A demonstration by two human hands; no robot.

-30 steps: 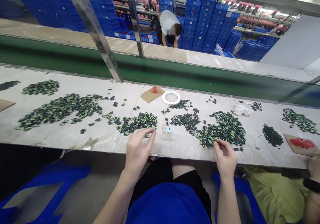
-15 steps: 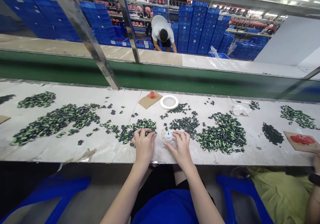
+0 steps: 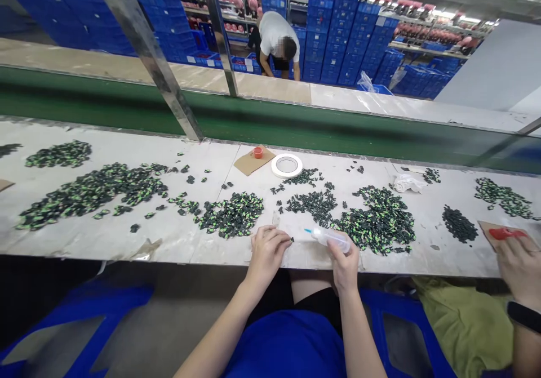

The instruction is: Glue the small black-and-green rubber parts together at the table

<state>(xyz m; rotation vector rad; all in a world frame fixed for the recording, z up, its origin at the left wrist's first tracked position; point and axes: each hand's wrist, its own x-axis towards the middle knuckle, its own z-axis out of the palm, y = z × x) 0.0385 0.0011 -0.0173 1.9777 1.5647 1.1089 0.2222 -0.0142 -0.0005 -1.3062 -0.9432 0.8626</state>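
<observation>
My right hand (image 3: 345,258) grips a small clear squeeze bottle (image 3: 332,238), tilted on its side with its thin blue tip pointing left. Between thumb and fingers of my left hand (image 3: 270,247) is a small black piece (image 3: 292,239), too small to make out in detail. Just beyond my left hand lies a pile of black and green pieces (image 3: 231,214). A heap of small black pieces (image 3: 315,204) sits past the bottle, and a larger black and green pile (image 3: 376,220) is right of my right hand.
A roll of white tape (image 3: 286,165) lies near a red cup (image 3: 258,152) on cardboard (image 3: 245,164). More black and green pieces (image 3: 97,192) spread leftward. At right, a co-worker's hand (image 3: 522,265) reaches over red material (image 3: 505,232). A metal post (image 3: 169,93) stands behind the table.
My right hand has picked up the bottle, tipped it sideways and moved right. My left hand has left the pile's edge, moved right, and now pinches a black piece. The co-worker's hand has come in.
</observation>
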